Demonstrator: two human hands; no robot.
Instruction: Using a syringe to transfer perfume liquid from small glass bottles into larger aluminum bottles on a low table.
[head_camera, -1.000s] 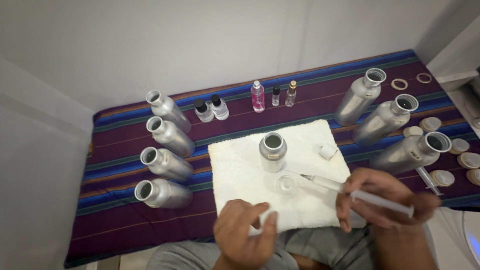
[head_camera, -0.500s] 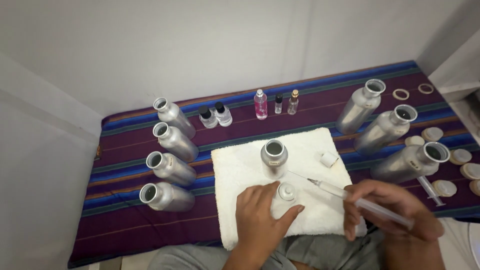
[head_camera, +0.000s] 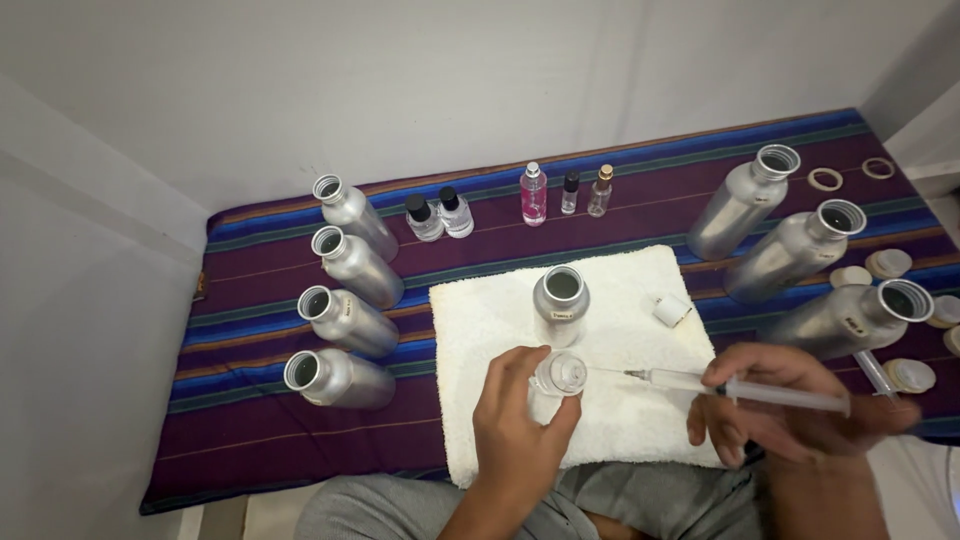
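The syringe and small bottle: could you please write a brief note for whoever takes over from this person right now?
Left hand: grip around the small clear bottle, upright on the white towel, mouth open.
Right hand: grip on the syringe, held level, needle tip just at the bottle's mouth.
Nearby: an open metal bottle stands on the towel behind; a small white cap lies to its right. More open metal bottles stand on the striped cloth on both sides.
Done: needle lined up with the bottle.
Left: whether any liquid has gone in cannot be told; the small bottle is uncapped.
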